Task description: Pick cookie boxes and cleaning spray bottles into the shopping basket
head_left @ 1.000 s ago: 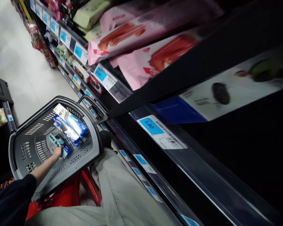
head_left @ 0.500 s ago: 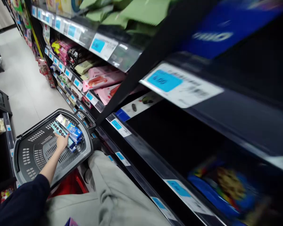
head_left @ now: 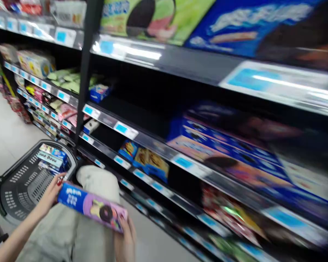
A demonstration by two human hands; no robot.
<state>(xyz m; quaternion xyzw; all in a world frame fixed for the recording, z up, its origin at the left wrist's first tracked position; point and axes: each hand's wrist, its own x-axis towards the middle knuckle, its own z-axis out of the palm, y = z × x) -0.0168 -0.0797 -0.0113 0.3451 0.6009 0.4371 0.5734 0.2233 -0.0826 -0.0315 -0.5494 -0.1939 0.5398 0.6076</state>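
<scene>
A long blue and purple cookie box with a dark round cookie printed on it lies across my lap, held at both ends. My left hand grips its blue end, the thumb on the near edge. The purple end rests in my right hand, whose fingers curl round it. To the left stands a grey shopping basket with slotted walls. Several small packages, blue and light in colour, lie together at its far side.
Black store shelves with blue-and-white price tags run along my right. Blue cookie boxes sit on a middle shelf, and blue and brown snack bags lie lower down. Pale floor stretches away at the left.
My left hand has left the packages in the basket and now holds the cookie box. My right hand has come into view on its other end. The view has turned toward the shelves.
</scene>
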